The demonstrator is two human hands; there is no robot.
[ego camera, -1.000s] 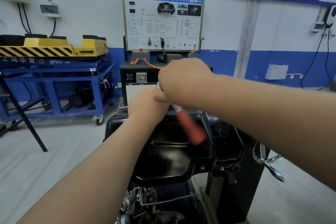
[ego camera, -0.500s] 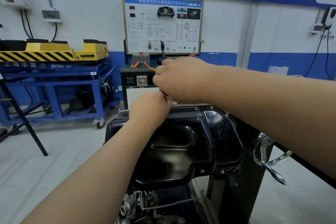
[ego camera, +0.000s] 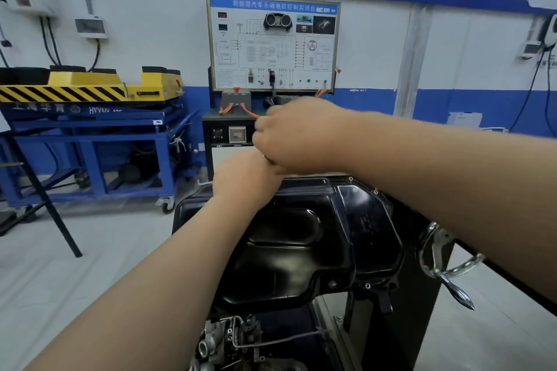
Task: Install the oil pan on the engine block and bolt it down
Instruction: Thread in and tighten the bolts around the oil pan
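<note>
Oil pan (ego camera: 301,244) far edge: left hand (ego camera: 244,181), right hand (ego camera: 297,135) meet, touching.

The oil pan (ego camera: 301,250) is glossy black pressed metal. It lies bottom-up and level on the engine (ego camera: 224,340) in front of me, with its deeper part toward my left. Small silver bolts (ego camera: 375,191) dot its right-hand flange.

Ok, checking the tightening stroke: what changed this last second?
The tool's orange handle, earlier over the glossy black metal oil pan, is out of sight now. The right hand and left hand stayed together at the pan's far edge; the pan did not move.
</note>
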